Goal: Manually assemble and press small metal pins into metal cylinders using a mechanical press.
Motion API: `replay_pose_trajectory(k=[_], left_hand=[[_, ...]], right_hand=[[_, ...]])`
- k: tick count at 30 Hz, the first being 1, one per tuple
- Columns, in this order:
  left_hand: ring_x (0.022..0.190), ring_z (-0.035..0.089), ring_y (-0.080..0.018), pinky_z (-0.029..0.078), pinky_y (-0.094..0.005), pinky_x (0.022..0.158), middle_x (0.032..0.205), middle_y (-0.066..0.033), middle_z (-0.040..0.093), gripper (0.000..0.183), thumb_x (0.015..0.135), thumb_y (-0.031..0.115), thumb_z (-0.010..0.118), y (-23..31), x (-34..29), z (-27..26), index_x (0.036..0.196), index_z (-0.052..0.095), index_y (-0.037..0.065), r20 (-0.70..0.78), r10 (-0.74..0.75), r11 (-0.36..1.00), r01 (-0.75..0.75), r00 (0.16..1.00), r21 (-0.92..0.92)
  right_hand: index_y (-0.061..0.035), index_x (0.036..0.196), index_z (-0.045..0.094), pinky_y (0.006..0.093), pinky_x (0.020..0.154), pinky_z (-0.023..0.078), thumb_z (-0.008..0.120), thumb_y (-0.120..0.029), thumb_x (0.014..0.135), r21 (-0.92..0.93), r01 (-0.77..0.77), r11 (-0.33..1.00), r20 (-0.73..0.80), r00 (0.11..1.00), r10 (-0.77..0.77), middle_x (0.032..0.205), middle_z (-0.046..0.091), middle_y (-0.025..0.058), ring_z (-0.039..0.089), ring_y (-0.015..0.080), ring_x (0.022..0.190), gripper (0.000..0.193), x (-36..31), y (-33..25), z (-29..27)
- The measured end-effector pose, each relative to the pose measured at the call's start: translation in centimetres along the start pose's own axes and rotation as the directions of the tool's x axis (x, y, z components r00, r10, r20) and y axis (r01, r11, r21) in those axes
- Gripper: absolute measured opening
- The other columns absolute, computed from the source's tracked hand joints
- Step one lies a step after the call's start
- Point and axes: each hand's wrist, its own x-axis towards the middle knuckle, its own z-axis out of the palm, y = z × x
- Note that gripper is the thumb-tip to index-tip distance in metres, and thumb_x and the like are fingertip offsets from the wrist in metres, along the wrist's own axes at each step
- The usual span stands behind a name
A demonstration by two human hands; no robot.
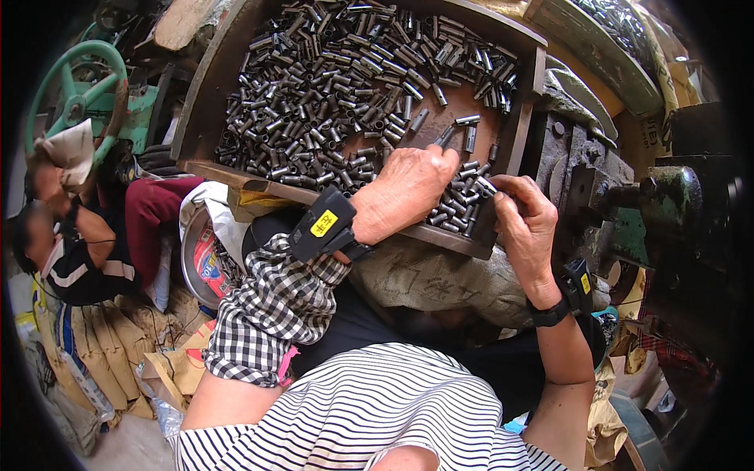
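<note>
In front of me is a shallow wooden tray (206, 90) heaped with many short, dark metal tubes (302, 102). My left hand (412, 184) reaches over its near side, palm down. Its fingers are closed on a slim dark metal tube (445, 136), partly hidden by the fingertips. At the tray's near right corner, my right hand (528, 220) pinches a shiny metal tube (486, 185) between thumb and fingers. A small pile of tubes (457, 208) lies between the two hands. A few loose tubes (470, 139) rest on the tray's brown bottom beyond my left hand.
A dark, greasy machine (597, 184) stands close on the right. Below the tray bulges a cloth sack (448, 279). To the left are a metal bowl (189, 263) with a red packet, a green handwheel (77, 100) and another person (94, 243). A second tray (605, 51) sits far right.
</note>
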Motion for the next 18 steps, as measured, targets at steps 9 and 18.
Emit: replay_pose_trajectory(k=[9, 18], left_hand=[[0.054, 0.056, -0.0071, 0.045, -0.0205, 0.046, 0.070, -0.0013, 0.059, 0.018, 0.090, 0.016, 0.057, 0.6, 0.2, -2.8, 0.099, 0.053, 0.000, 0.340, -0.195, 0.372, 0.390, 0.920, -0.842], [0.053, 0.048, 0.0004, 0.039, -0.0134, 0.046, 0.066, 0.0058, 0.055, 0.021, 0.089, 0.016, 0.059, 0.1, 0.3, -3.0, 0.103, 0.061, 0.001, 0.327, -0.136, -0.080, 0.318, 0.935, -0.945]], right_hand=[[0.0002, 0.095, 0.065, 0.0156, 0.047, 0.039, 0.057, -0.007, 0.087, 0.186, -0.131, 0.974, 0.054, 0.991, 0.123, 0.074, 0.059, -0.0019, 0.047, -0.0002, 0.057, 0.013, 0.4, -0.3, -0.9], [0.0009, 0.092, 0.064, 0.0154, 0.045, 0.039, 0.060, -0.009, 0.089, 0.370, -0.181, 0.911, 0.068, 0.983, 0.168, 0.069, 0.057, -0.0024, 0.048, 0.0004, 0.053, 0.011, 0.5, 0.3, -0.7]])
